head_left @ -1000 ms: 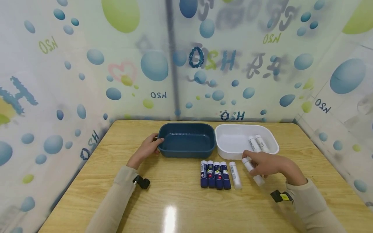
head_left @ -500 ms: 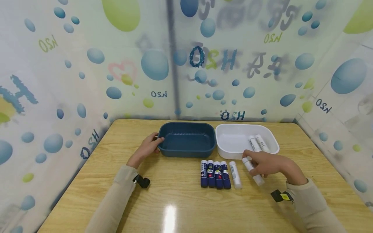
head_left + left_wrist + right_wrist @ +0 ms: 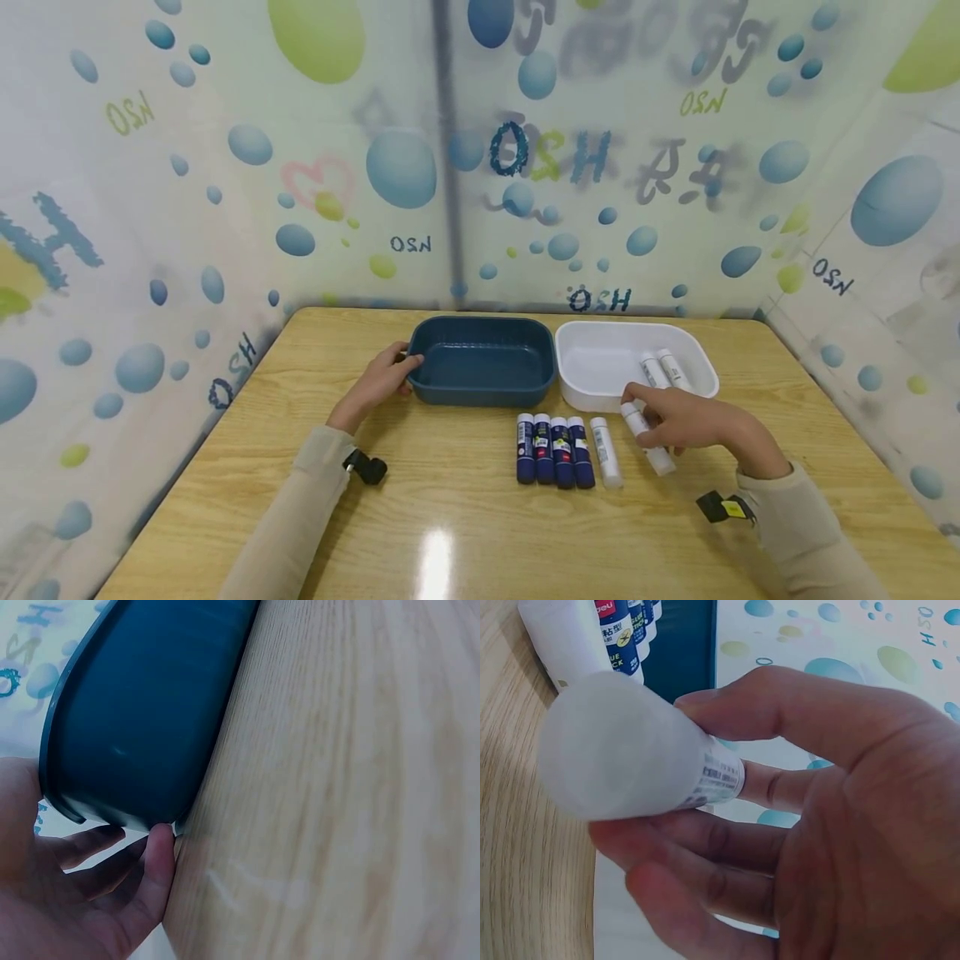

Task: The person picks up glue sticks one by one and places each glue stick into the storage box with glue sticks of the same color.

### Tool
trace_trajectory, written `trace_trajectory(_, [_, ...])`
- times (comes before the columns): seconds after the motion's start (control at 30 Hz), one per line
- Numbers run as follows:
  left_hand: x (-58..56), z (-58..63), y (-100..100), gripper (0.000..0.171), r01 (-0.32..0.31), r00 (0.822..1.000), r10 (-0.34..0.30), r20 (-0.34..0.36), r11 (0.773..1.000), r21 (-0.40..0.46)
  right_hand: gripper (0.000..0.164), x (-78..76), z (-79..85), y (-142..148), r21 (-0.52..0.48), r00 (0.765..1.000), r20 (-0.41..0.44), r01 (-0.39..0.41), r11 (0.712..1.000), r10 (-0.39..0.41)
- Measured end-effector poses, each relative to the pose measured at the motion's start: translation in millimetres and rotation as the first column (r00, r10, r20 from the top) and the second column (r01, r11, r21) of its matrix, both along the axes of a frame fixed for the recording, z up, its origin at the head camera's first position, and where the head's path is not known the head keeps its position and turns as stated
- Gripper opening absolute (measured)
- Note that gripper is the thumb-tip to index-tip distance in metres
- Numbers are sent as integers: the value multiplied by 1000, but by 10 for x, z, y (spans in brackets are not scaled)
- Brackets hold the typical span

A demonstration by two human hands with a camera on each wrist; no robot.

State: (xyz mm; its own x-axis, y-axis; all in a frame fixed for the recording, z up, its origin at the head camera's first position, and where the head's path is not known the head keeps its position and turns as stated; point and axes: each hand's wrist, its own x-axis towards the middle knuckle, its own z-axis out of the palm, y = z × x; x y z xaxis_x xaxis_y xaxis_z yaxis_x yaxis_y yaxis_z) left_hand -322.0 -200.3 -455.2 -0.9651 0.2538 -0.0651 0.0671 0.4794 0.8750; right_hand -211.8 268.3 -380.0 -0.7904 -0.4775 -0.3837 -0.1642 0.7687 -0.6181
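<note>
My left hand (image 3: 377, 383) grips the left end of a dark blue tub (image 3: 480, 397), thumb over the rim and fingertips against the outer wall (image 3: 127, 772). With its thumb and fingers, my right hand (image 3: 693, 421) holds a white glue stick (image 3: 634, 419), tilted in front of a white tub (image 3: 588, 398). The right wrist view shows the round end of this glue stick (image 3: 604, 754) toward the camera. Two more white glue sticks (image 3: 676, 372) lie inside the white tub, at its right side. Another white glue stick (image 3: 607, 454) lies on the table, left of my right hand.
Several navy glue sticks (image 3: 560, 462) with white caps lie side by side on the wooden table (image 3: 360, 533), in front of the tubs. Both tubs stand side by side near the back edge. A patterned curtain (image 3: 480, 233) rises behind the table.
The white glue stick in my right hand has shifted slightly up and to the left. My left hand stays on the dark blue tub.
</note>
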Motion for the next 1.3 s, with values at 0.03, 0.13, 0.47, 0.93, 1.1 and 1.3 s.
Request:
trace_trajectory(0.03, [-1, 0, 2, 58, 0, 1000, 0, 2, 1000, -2, 42, -1, -1, 0, -2, 1000, -2, -2, 1000, 2])
trace_trajectory(0.13, [-10, -2, 11, 58, -7, 1000, 7, 9, 1000, -3, 41, -2, -2, 2, -8, 1000, -13, -6, 1000, 6])
trace_trajectory(0.47, [-36, -1, 18, 60, -3, 1000, 3, 10, 1000, -9, 42, -4, 2, 14, -14, 999, -45, 1, 1000, -1])
trace_trajectory(0.93, [-29, 29, 8, 61, 3, 1000, -3, 23, 1000, 7, 39, -8, -6, 30, -31, 999, -54, -3, 1000, 2])
trace_trajectory(1.1, [80, 200, 41, 57, 8, 998, -9, 55, 1000, 14, 38, -9, 9, 29, -33, 996, -89, -22, 999, 19])
trace_trajectory(1.3, [165, 289, 56, 56, 26, 999, -27, 35, 999, 20, 38, -29, 14, 50, -35, 991, -133, -36, 999, 31])
